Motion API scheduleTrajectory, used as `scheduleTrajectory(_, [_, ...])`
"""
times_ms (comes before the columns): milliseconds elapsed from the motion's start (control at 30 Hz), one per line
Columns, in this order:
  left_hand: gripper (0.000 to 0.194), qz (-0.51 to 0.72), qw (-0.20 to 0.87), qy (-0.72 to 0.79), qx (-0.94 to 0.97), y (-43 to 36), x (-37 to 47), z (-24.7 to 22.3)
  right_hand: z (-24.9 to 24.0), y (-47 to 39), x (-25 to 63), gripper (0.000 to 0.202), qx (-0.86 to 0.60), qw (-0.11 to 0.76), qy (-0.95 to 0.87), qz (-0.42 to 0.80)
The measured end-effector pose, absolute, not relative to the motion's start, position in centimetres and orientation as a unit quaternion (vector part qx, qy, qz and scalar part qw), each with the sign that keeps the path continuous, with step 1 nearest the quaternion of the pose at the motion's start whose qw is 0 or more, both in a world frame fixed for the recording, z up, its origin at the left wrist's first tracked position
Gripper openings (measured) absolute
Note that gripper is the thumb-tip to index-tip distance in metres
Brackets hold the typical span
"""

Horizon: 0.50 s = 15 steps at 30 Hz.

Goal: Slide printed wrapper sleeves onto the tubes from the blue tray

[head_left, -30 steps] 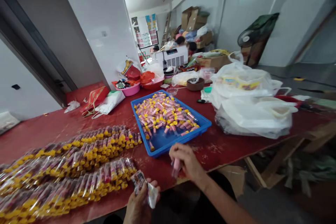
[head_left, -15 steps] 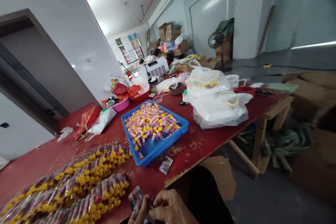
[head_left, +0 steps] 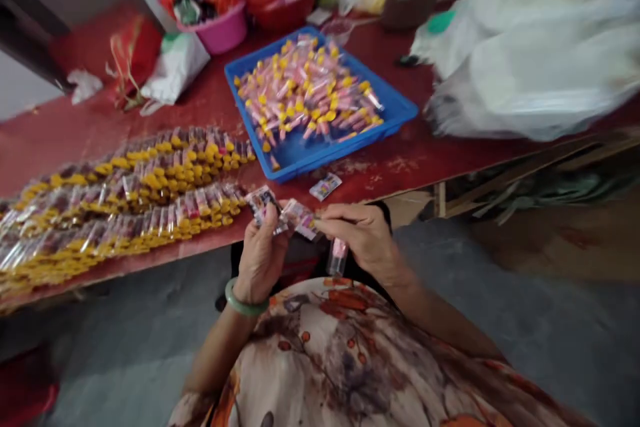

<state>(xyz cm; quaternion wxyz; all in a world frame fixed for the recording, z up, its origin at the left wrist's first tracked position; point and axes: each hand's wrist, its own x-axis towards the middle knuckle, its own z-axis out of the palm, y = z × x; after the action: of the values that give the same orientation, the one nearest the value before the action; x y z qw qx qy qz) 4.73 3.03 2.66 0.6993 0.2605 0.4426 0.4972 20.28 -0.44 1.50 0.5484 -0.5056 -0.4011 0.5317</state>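
Observation:
My left hand (head_left: 261, 255) is closed on a small printed packet (head_left: 260, 203), with the thumb pressed on top. Between my hands lies a second printed packet (head_left: 301, 219); the fingertips of my right hand (head_left: 367, 240) pinch its right end. Below the right fingers hangs a clear tube with pink content (head_left: 338, 256), apparently held in the same hand. One more printed packet (head_left: 325, 186) lies on the table edge in front of my hands. Just beyond it sits a blue tray (head_left: 300, 168) heaped with yellow-capped pink tubes (head_left: 305, 90).
Stacked rows of yellow-capped tubes (head_left: 165, 213) cover the red table (head_left: 200, 109) at left. White plastic bags (head_left: 530, 73) stand at right. A pink basin (head_left: 220, 30) and a white bag (head_left: 177, 70) are at the back left.
The view has tilted down toward my lap. A second packet now shows between my hands, and a clear tube has come into sight under my right hand.

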Motion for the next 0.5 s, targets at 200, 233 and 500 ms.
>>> scheduleTrajectory(200, [0.033,0.495,0.723,0.404,0.263,5.2,3.7,0.4,0.3,2.0,19.5,0.017,-0.531,0.550,-0.330,0.554])
scheduleTrajectory(233, [0.032,0.488,0.726,0.410,0.259,5.4,3.6,0.2,0.1,2.6,19.3,0.016,-0.531,0.548,-0.323,0.560])
scheduleTrajectory(500, [0.028,0.464,0.733,0.454,0.205,5.7,3.6,1.2,-1.5,4.2,18.5,0.030,-0.567,0.468,-0.435,0.519])
